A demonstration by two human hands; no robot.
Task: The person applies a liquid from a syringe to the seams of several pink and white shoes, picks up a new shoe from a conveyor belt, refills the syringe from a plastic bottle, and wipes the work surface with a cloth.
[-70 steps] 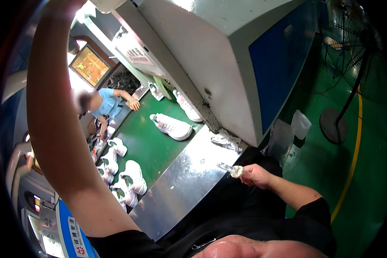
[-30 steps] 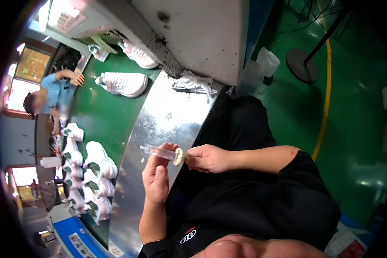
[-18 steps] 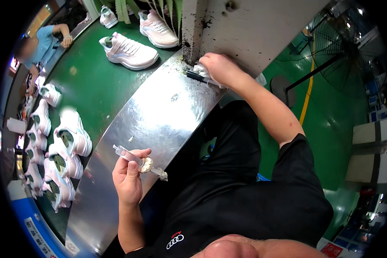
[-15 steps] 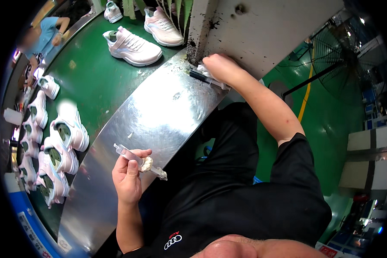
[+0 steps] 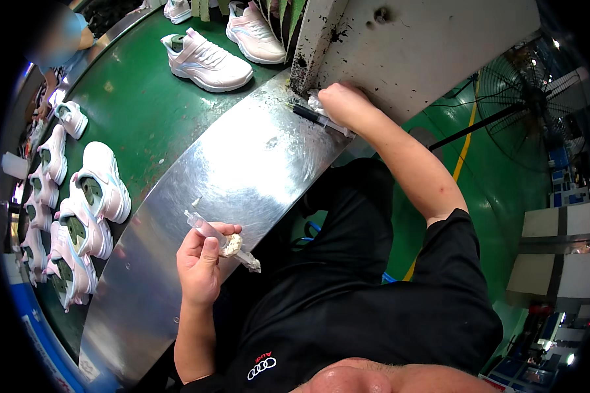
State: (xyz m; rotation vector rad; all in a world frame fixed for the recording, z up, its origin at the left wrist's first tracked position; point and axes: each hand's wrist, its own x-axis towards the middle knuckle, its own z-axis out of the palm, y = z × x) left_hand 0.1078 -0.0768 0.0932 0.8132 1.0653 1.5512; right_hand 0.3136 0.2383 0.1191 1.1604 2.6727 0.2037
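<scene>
Over the metal edge strip, my left hand (image 5: 198, 270) grips a clear plastic syringe (image 5: 205, 227) between thumb and fingers. Pale crusted material covers its flange and the end of its plunger. A small whitish tip (image 5: 196, 202) lies on the metal just beyond the syringe's nozzle. At the far end of the strip, my right hand (image 5: 345, 105) is closed beside a white crumpled wad (image 5: 315, 102). Its fingertips are hidden, so what it grips does not show. Right below that hand lies a second syringe (image 5: 318, 118) with dark contents.
White sports shoes (image 5: 211, 62) stand on the green belt (image 5: 154, 124), with several more in rows at the left. A stained pale metal panel (image 5: 400, 52) rises beside my right hand. A fan (image 5: 524, 105) stands at the right. Another person (image 5: 62, 42) is at the far left.
The view has shifted slightly, and the shoes at the left sit a little further left. My left hand still holds the clear syringe; my right hand stays by the wad.
</scene>
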